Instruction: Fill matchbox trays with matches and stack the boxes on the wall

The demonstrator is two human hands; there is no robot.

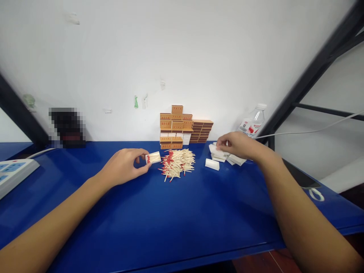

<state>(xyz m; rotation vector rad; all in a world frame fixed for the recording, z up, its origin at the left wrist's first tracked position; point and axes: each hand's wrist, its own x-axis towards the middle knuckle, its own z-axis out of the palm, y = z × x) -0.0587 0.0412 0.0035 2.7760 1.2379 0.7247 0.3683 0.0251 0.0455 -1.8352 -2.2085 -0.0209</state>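
My left hand (127, 165) pinches a small white matchbox tray (154, 157) filled with red-tipped matches. Just right of it, a loose heap of matches (179, 163) lies on the blue table. Over a pile of white matchbox trays (217, 156), my right hand (233, 145) has its fingers closed on the edge of one tray; its far fingers are partly hidden. One single white tray (212, 164) lies a little in front of the pile. Behind the matches, orange-brown matchboxes (176, 124) are stacked against the wall.
Behind my right hand stands a clear plastic bottle (254, 121). A white power strip (17, 174) lies at the left edge, and a pixelated dark object (68, 128) stands at the back left. A flat dark device (298, 174) and a white cable (316, 195) are at the right.
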